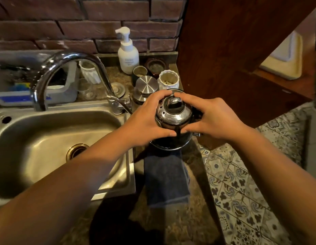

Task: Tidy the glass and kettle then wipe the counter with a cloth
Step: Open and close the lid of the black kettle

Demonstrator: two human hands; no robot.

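Countertop (192,218) kettle (173,117), lidded, clasped by left hand (144,124) and right hand (212,119).

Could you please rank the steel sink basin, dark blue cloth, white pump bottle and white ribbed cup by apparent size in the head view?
1. Steel sink basin
2. Dark blue cloth, nearer the camera
3. White pump bottle
4. White ribbed cup

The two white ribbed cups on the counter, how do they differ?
The left ribbed cup stands behind the faucet, beside the grey bin; the right ribbed cup stands by the kettle, near the wooden panel. The left one looks taller and narrower, the right one squatter. Both are white, ribbed and upright.
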